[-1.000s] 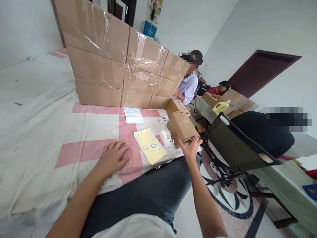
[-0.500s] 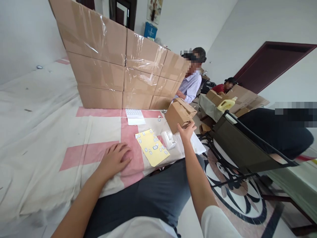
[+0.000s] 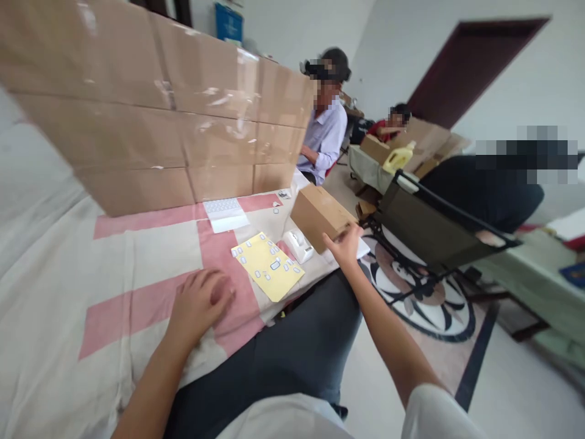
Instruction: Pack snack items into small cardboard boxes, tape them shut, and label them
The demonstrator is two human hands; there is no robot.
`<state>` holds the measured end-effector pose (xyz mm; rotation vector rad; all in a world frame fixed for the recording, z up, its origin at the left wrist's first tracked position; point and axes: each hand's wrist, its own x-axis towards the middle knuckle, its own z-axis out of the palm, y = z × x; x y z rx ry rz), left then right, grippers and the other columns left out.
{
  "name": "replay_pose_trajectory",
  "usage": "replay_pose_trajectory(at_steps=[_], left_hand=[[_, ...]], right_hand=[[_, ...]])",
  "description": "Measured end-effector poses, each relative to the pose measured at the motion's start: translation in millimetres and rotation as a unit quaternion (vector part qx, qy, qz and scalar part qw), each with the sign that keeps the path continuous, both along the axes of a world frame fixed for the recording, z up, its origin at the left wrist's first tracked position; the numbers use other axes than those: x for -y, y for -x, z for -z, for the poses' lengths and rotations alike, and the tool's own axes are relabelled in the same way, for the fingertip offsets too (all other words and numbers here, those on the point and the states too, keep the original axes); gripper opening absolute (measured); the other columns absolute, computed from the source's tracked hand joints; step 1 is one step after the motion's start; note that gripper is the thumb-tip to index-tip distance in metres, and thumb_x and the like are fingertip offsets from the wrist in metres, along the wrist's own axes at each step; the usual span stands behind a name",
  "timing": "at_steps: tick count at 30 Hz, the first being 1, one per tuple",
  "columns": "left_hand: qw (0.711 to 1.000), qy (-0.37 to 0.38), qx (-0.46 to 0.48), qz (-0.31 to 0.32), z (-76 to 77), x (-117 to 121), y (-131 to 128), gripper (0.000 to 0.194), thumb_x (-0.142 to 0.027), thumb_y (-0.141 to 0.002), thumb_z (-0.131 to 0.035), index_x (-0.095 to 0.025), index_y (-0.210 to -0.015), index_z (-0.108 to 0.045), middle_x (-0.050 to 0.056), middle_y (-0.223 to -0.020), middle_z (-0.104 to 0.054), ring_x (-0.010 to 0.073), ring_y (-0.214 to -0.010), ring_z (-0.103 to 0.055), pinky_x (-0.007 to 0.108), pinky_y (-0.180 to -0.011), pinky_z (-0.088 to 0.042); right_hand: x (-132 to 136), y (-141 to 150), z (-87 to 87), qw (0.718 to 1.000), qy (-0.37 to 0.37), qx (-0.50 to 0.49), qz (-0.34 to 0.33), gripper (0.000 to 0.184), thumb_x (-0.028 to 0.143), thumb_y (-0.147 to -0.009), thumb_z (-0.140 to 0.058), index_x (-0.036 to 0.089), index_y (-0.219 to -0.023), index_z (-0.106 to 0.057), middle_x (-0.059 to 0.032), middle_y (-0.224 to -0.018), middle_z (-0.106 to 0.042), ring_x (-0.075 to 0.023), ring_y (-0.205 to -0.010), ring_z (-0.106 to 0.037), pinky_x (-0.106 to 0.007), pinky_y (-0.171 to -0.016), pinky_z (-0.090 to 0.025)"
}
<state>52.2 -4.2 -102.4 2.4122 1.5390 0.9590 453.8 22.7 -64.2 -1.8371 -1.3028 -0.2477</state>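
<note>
My right hand grips the near end of a small cardboard box, which sits at the table's right edge. On the pink-striped tablecloth my left hand rests palm down, fingers loosely stretched and holding nothing. Between the hands is a yellow sheet with several small white, dark-edged stickers. A white tape dispenser stands between this sheet and the box. Farther back lies a white sheet with rows of small marks.
A wall of taped cardboard boxes stands along the table's back. Beyond it sits a person in a light shirt. To the right are a folding chair with someone in it, and another table with a yellow jug.
The view has swung right. The box in my right hand has turned; its top, with raised flaps before, now looks flat. My left hand stays on the cloth.
</note>
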Motion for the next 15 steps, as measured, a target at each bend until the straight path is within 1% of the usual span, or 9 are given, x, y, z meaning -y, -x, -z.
replay_pose_trajectory(at_steps=[2, 4, 6, 7, 8, 9, 11, 13, 15], left_hand=[[0.994, -0.100, 0.044, 0.004, -28.6, -17.8, -17.4, 0.020, -0.036, -0.091, -0.058, -0.022, -0.104, -0.064, 0.009, -0.112, -0.069, 0.0285, -0.108, -0.062, 0.045, -0.098, -0.047], [0.984, -0.164, 0.032, 0.055, -65.2, -44.8, -47.7, 0.016, -0.032, -0.091, -0.061, -0.022, -0.103, -0.063, 0.009, -0.108, -0.070, 0.0279, -0.106, -0.064, 0.045, -0.100, -0.047], [0.976, -0.166, -0.037, 0.138, -99.4, -76.6, -91.7, 0.015, -0.030, -0.091, -0.059, -0.023, -0.104, -0.063, 0.007, -0.109, -0.070, 0.0282, -0.107, -0.064, 0.045, -0.099, -0.046], [0.969, -0.155, -0.078, 0.177, -112.2, -92.0, -118.7, 0.015, -0.030, -0.092, -0.057, -0.023, -0.103, -0.064, 0.007, -0.108, -0.070, 0.0282, -0.107, -0.064, 0.045, -0.099, -0.046], [0.958, -0.144, -0.119, 0.216, -120.6, -105.6, -148.7, 0.015, -0.030, -0.093, -0.055, -0.023, -0.102, -0.065, 0.007, -0.108, -0.071, 0.0281, -0.107, -0.064, 0.045, -0.099, -0.046], [0.942, -0.133, -0.161, 0.262, -123.9, -116.4, -181.1, 0.017, -0.031, -0.094, -0.053, -0.023, -0.101, -0.067, 0.006, -0.108, -0.071, 0.0278, -0.108, -0.064, 0.045, -0.100, -0.046], [0.892, -0.109, -0.244, 0.366, -114.7, -127.8, -249.9, 0.024, -0.034, -0.097, -0.050, -0.023, -0.107, -0.069, 0.007, -0.115, -0.072, 0.0276, -0.114, -0.063, 0.045, -0.104, -0.044], [0.825, -0.073, -0.320, 0.460, -88.2, -125.6, -314.4, 0.038, -0.039, -0.099, -0.048, -0.022, -0.129, -0.064, 0.011, -0.137, -0.064, 0.0305, -0.130, -0.056, 0.048, -0.111, -0.041], [0.787, -0.049, -0.352, 0.505, -54.9, -115.5, -362.7, 0.058, -0.048, -0.096, -0.052, -0.025, -0.149, -0.049, 0.016, -0.161, -0.040, 0.0398, -0.148, -0.037, 0.059, -0.116, -0.034]], right_hand=[[-18.2, 11.3, -7.2, 0.997, 0.052, -0.029, -0.043, 0.088, 0.066, -0.068, -0.077, 0.016, -0.133, -0.044, -0.0172, -0.123, -0.047, -0.0364, -0.120, -0.053, -0.052, -0.099, -0.053], [-35.4, 2.5, -17.4, 0.986, 0.090, -0.062, -0.123, 0.101, 0.067, -0.065, -0.081, 0.016, -0.142, -0.041, -0.0184, -0.128, -0.046, -0.0322, -0.106, -0.061, -0.049, -0.093, -0.056], [-42.7, -33.4, -22.0, 0.972, 0.086, -0.075, -0.204, 0.105, 0.069, -0.070, -0.078, 0.022, -0.153, -0.033, -0.0167, -0.133, -0.049, -0.0292, -0.101, -0.063, -0.046, -0.089, -0.058], [-41.6, -60.8, -18.6, 0.974, 0.064, -0.080, -0.201, 0.101, 0.069, -0.076, -0.073, 0.026, -0.156, -0.030, -0.0152, -0.135, -0.052, -0.0280, -0.099, -0.064, -0.045, -0.088, -0.058], [-38.1, -93.0, -10.2, 0.981, 0.037, -0.089, -0.169, 0.093, 0.068, -0.082, -0.067, 0.028, -0.157, -0.029, -0.0137, -0.134, -0.055, -0.0266, -0.096, -0.064, -0.044, -0.087, -0.058], [-33.2, -128.2, 3.6, 0.988, 0.015, -0.105, -0.110, 0.083, 0.064, -0.089, -0.060, 0.027, -0.157, -0.030, -0.0123, -0.131, -0.059, -0.0244, -0.089, -0.064, -0.042, -0.085, -0.057], [-24.1, -199.4, 46.3, 0.986, 0.005, -0.160, 0.052, 0.063, 0.050, -0.100, -0.043, 0.021, -0.154, -0.034, -0.0112, -0.121, -0.065, -0.0215, -0.078, -0.064, -0.041, -0.084, -0.056], [-22.8, -258.2, 102.3, 0.965, 0.085, -0.188, 0.165, 0.051, 0.037, -0.100, -0.037, 0.014, -0.146, -0.044, -0.0145, -0.120, -0.067, -0.0244, -0.085, -0.066, -0.043, -0.091, -0.054], [-33.6, -295.9, 160.1, 0.946, 0.172, -0.200, 0.188, 0.047, 0.032, -0.097, -0.043, 0.011, -0.137, -0.053, -0.0194, -0.124, -0.065, -0.0302, -0.103, -0.065, -0.046, -0.098, -0.051]])
